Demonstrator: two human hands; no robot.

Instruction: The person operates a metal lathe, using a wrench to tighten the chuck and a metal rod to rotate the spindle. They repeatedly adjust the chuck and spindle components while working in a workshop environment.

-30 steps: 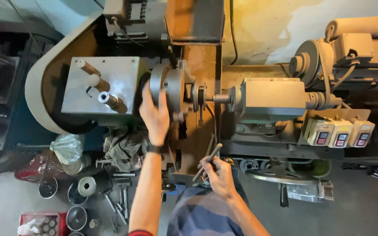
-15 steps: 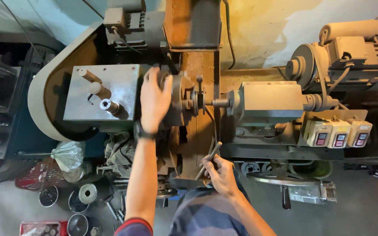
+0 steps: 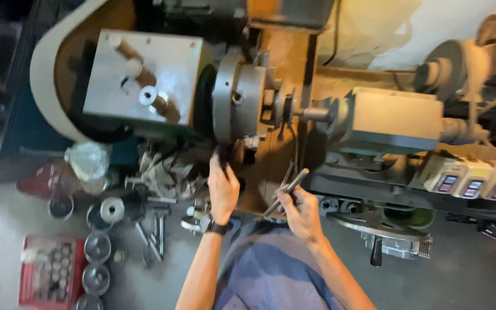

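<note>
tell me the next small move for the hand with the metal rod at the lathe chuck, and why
Probably bring the right hand up so the metal rod meets the chuck. The rod is gripped and already angled toward the chuck but sits below it, apart. The left hand rests just under the chuck's lower edge, seemingly ready to steady it.

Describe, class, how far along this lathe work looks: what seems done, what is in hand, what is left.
Done: a small part sits at the chuck, with the tailstock brought up against it. In hand: the left hand reaches under the chuck, and the right hand holds a slim metal rod. Left: the rod has not yet met the chuck; loose tools lie below.
</note>
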